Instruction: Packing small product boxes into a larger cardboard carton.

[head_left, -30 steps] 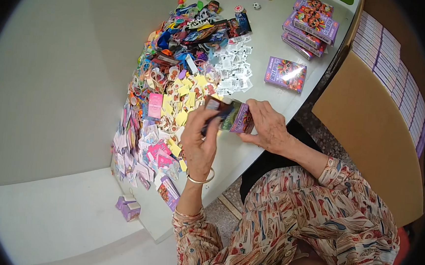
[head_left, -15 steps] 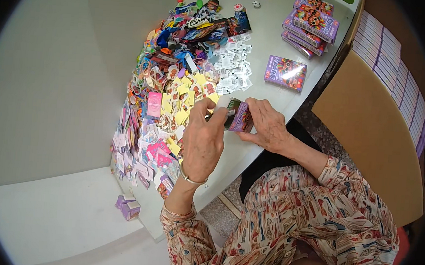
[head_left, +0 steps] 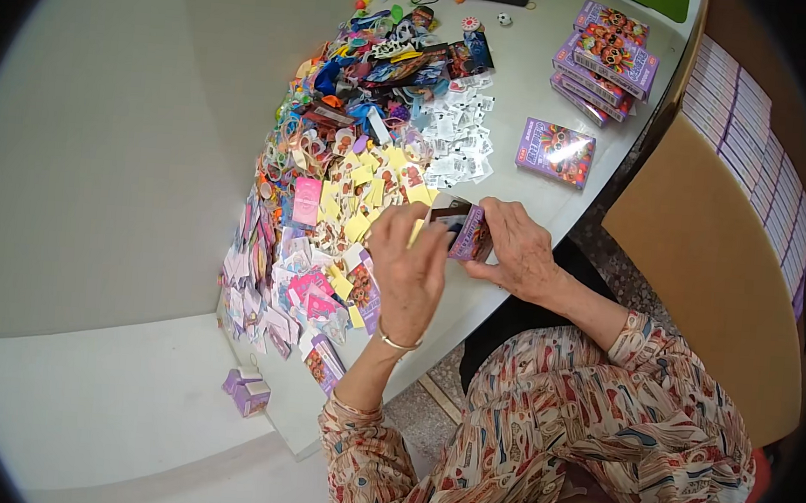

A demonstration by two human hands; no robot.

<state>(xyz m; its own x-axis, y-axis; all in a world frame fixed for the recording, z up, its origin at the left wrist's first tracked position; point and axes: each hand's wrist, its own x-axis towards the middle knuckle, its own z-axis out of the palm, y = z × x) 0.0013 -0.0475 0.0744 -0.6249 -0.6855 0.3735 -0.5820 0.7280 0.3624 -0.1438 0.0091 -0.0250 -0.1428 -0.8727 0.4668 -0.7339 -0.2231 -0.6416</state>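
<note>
My right hand [head_left: 523, 252] grips a small purple printed carton box [head_left: 471, 235], its thumb low and its fingers along the far side. The end of the box towards my left hand stands open and looks dark inside. At that open end is my left hand [head_left: 408, 269], its fingers bent and blurred by movement, so what they hold, if anything, cannot be made out. Beneath and beyond my left hand lie yellow paper pieces [head_left: 358, 225] and small white packets [head_left: 458, 134]. Another purple box [head_left: 556, 153] lies flat farther back.
Purple boxes [head_left: 613, 61] are stacked at the far right of the table. A large cardboard carton [head_left: 703, 244] full of boxes stands right. Mixed small toys [head_left: 326, 87] heap along the left wall, with pink cards [head_left: 306, 201] nearer. A purple-white packet [head_left: 246, 392] lies beyond the table's left edge.
The whole view has shifted slightly, moving things rightwards in the picture. My left fingers have changed position at the box's open end; my right hand still holds the box.
</note>
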